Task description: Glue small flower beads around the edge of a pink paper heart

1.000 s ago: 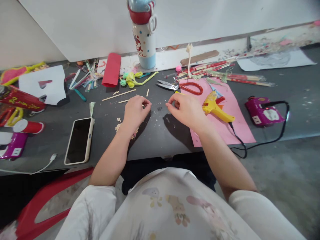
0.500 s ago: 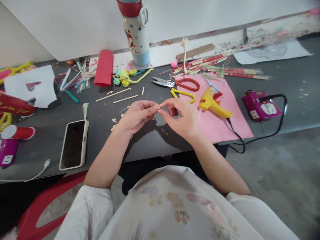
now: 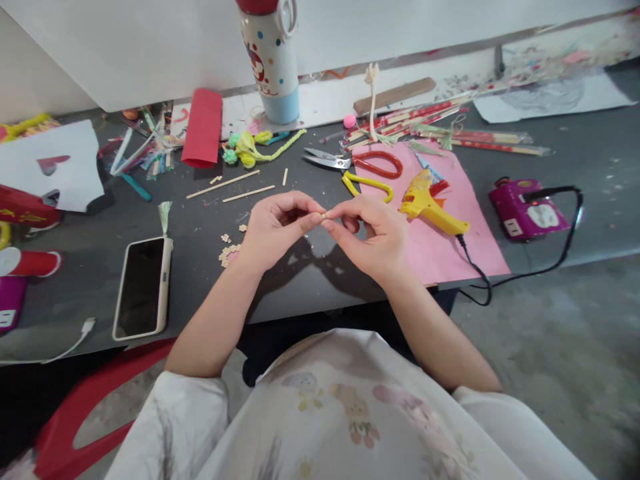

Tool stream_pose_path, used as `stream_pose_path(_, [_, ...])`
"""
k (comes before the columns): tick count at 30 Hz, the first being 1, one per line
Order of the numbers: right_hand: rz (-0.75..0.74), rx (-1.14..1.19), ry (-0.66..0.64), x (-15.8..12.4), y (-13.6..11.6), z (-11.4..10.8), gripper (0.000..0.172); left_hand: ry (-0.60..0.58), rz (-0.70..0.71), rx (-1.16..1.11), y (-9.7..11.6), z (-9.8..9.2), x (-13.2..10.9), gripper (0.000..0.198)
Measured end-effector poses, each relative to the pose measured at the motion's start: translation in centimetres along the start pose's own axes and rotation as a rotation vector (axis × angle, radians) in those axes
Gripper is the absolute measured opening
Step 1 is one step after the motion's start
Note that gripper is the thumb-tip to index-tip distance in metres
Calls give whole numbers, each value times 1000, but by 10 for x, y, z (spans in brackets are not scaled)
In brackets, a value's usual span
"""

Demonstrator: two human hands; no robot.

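Note:
My left hand [image 3: 274,227] and my right hand [image 3: 373,233] meet above the dark table [image 3: 300,280], fingertips pinched together on a tiny pale wooden piece [image 3: 324,215]. Both hands are closed in a pinch. Small pale chips [image 3: 229,252] lie on the table just left of my left wrist. Thin wooden sticks [image 3: 235,187] lie beyond my left hand. A yellow glue gun [image 3: 430,207] rests on pink paper [image 3: 450,247] right of my right hand. Red-handled scissors [image 3: 357,162] and a yellow loop [image 3: 367,185] lie just beyond my hands.
A phone [image 3: 141,287] lies at the left near the table edge with a cable end [image 3: 85,329] beside it. A spotted bottle [image 3: 270,63] stands at the back. A purple device [image 3: 523,215] with a black cord sits right. Red paper roll [image 3: 203,137], paper scraps and sticks crowd the back.
My hands lifted off the table and came together, now pinching the small piece between them. The yellow loop is uncovered where my right hand was. The view tilted slightly down.

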State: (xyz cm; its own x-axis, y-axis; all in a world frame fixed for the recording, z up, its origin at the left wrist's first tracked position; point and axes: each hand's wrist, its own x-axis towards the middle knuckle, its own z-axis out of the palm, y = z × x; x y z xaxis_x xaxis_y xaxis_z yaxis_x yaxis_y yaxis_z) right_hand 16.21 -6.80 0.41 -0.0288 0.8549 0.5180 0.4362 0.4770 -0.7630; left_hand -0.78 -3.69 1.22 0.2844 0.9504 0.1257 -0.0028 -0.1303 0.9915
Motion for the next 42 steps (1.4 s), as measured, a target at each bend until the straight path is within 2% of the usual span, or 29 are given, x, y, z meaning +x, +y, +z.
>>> stream_pose_path(5, [129,163,31,0,2,4,14,74,324,292,0,2,-4,15])
stream_pose_path(9, [196,296,36,0,2,5,16,108,493,419,-2,3,-6,6])
stream_pose_path(12, [243,385,23,0,3,6,20,133,524,506,-3,2,-7,8])
stream_pose_path(16, [351,602,-8,-1,8,11,22,145,489,585,-2,3,-10,15])
stream_pose_path(21, [497,983,-81,0,10,16,21,167,550,509,-2,6,-9,8])
stream_pose_path(25, [575,1065,-92,0,4,17,22,180,645,474,-3,7,-7,6])
stream_pose_path(28, [565,1001,-97,1,5,13,24,185,641,493,-6,7,-5,8])
stream_pose_path(30, [515,860,-63,3,11,5,23,201,610,508,-7,7,-5,8])
stream_pose_path(35, [289,125,102,16,35,-31,14,210,452,600,-12,5,-2,8])
stream_pose_path(38, [185,-190,42,23,44,-50,10,85,394,743,-14,3,0,11])
stream_pose_path(42, [165,-374,-36,26,43,-62,4,-147,396,915,-17,3,2,18])
